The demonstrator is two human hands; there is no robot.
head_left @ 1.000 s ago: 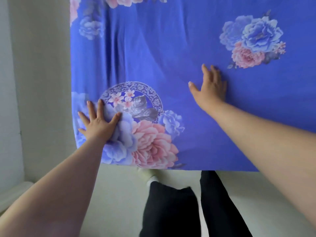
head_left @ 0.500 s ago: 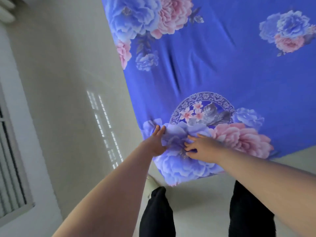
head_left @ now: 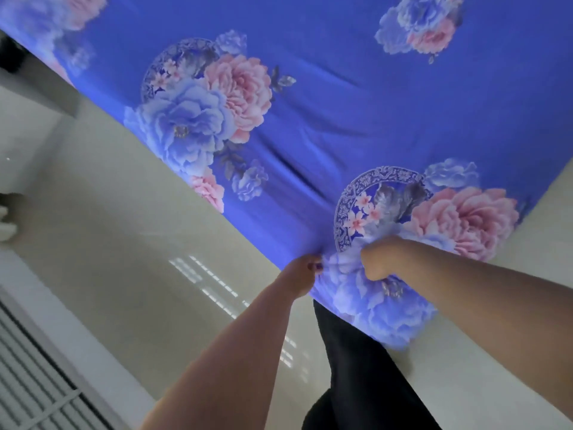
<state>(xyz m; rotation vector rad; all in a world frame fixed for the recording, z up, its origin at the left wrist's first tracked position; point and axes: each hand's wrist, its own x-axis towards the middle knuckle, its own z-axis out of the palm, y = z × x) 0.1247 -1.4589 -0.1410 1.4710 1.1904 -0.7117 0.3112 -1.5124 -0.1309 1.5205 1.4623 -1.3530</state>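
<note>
The left hand (head_left: 305,273) pinched the sheet (head_left: 341,119) right at its side edge, fingers curled round the hem. Just beside it, the right hand (head_left: 379,259) was balled into a fist around a bunch of the cloth on top. Creases ran from both grips into the blue floral fabric, which lay spread over the bed, its near corner (head_left: 393,333) hanging by the person's dark trouser leg (head_left: 350,361). The step seemed to be drawing the sheet taut at that corner. To do it well, the hands needed to pull together and evenly, outward and down the side, so the long fold (head_left: 294,166) further up flattened instead of twisting. A one-sided tug would likely have skewed the print. The pale floor (head_left: 139,243) lay beyond the edge.
</note>
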